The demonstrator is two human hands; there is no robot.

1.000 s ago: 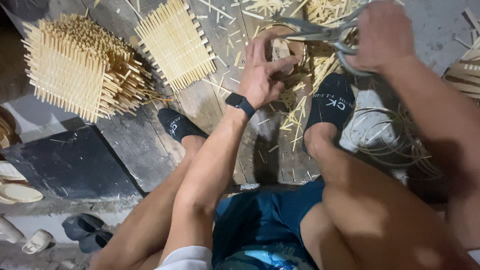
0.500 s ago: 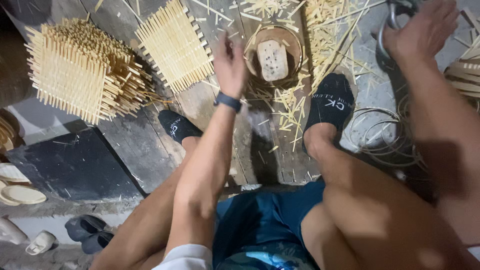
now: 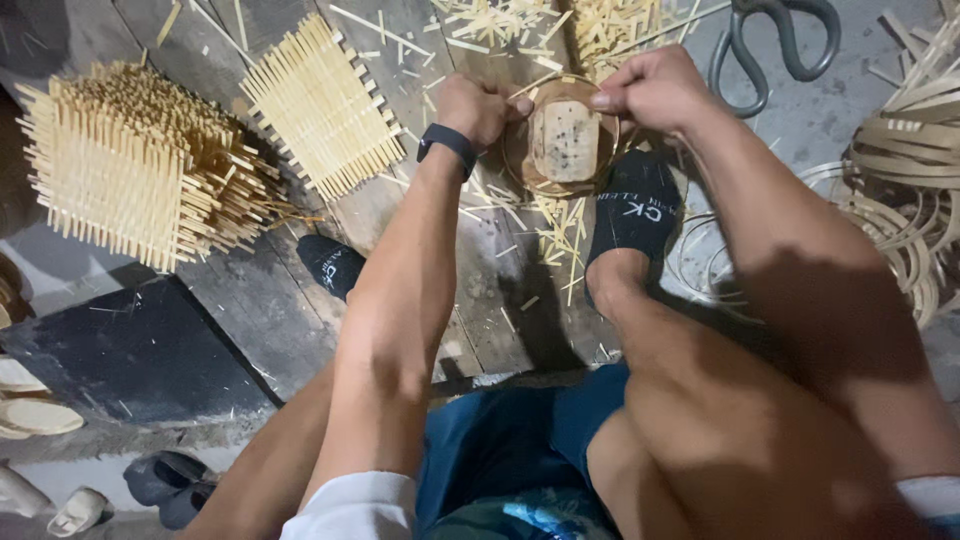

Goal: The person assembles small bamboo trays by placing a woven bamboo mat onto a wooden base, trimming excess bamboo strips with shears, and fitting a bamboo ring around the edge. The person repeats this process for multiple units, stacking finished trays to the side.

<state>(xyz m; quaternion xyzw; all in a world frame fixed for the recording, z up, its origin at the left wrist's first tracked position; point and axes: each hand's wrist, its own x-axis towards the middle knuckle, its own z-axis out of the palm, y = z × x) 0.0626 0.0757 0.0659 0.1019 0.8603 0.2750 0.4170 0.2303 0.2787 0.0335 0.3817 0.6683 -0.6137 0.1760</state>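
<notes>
Head view, looking down past the knees to a dark wooden floor [image 3: 250, 330].

Left hand [image 3: 478, 108]: closed in a loose fist against the left rim of a small round bamboo basket [image 3: 520, 150]; a thin pale strip seems to run from the fist over the rim, though what exactly is pinched I cannot tell. Black wristband [image 3: 447, 142] on that wrist.

Right hand [image 3: 655, 90]: fingers [image 3: 612, 100] curled down and pinching the upper right rim of the same basket. Both hands grasp it at opposite edges.

Basket position: on the floor between the feet, just above the right black sock [image 3: 632, 210], touching or nearly touching the toe. A pale rectangular block [image 3: 568, 140] lies inside it, flat on the bottom.

Handling judgement: the basket looks light and springy, thin woven strips, stiff at the rim but liable to flex or splinter if squeezed across the middle. Best held at the rim, two opposite points, as now. Loose strip ends are likely sharp.

Surroundings: large shears [image 3: 775, 45] lie on the floor beyond the right hand, apart from it. Flat woven bamboo mat [image 3: 320, 105] left of the left hand; a stack of similar mats [image 3: 120, 165] further left. Coiled bamboo strips [image 3: 915, 190] at far right. Offcuts [image 3: 555, 235] scattered around the basket.
</notes>
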